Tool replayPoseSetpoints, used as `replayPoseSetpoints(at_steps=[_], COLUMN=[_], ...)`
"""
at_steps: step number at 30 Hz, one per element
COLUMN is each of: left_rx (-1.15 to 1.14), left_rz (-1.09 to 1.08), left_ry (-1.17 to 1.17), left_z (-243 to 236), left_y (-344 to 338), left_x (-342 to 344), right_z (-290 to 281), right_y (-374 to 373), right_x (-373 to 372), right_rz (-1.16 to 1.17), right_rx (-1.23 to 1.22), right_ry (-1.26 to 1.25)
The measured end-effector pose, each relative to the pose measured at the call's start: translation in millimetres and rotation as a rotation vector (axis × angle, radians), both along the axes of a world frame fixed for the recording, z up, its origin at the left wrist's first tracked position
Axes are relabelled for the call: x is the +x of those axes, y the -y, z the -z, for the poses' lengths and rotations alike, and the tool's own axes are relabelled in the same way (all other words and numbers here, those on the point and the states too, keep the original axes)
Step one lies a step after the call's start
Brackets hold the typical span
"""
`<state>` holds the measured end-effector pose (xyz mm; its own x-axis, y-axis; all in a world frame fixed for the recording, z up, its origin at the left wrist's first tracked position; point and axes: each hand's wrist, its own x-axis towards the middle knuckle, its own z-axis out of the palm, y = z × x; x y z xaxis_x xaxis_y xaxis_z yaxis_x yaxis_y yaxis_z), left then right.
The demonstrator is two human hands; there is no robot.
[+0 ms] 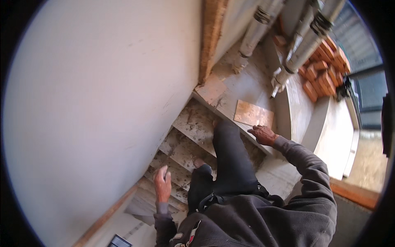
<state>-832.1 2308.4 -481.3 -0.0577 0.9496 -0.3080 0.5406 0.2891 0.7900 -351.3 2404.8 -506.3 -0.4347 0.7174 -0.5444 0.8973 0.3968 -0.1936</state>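
Note:
My left hand [163, 185] hangs beside the white wall [94, 99], fingers loosely bent and apart, with nothing clearly in it. My right hand [262, 134] is out over the landing's edge beside my raised leg, fingers partly extended and apart, just below a tan rectangular board or tile [253, 112] lying on the landing [242, 86]. My legs in dark trousers [230, 160] are on dirty, debris-strewn steps [187, 117] that run along the wall.
Metal tubes [300, 53] with dark bands stand over the landing at upper right. Red bricks [323, 74] are stacked behind them by a dark-framed window [368, 94]. A vertical wooden beam [210, 41] edges the wall; a pale ledge [333, 131] is at right.

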Motion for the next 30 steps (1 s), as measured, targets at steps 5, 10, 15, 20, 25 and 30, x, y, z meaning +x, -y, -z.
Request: replayPoseSetpoints(at_steps=[5,10,15,20,25,30], left_rx=[0.042,0.580,1.131,1.561,1.324,1.340], left_rz=[0.178,0.370,0.423,0.376,0.350,0.352], left_ry=[-0.292,-0.688,-1.092,-1.427,-1.439,-1.469], left_z=[-49,-129,-199,-204,-196,-188], left_y=[-15,-113,-200,-251,-247,-252], left_x=[-5,36,35,54,37,48], right_z=[83,136,175,191,204,210], right_y=[30,19,-20,-35,-28,-27], right_x=[40,83,114,135,136,146], right_rz=[0.396,0.600,0.602,0.538,0.412,0.533], right_rx=[0.193,0.237,0.356,0.196,0.296,0.277], right_ry=[-0.061,0.226,0.364,0.342,0.398,0.307])
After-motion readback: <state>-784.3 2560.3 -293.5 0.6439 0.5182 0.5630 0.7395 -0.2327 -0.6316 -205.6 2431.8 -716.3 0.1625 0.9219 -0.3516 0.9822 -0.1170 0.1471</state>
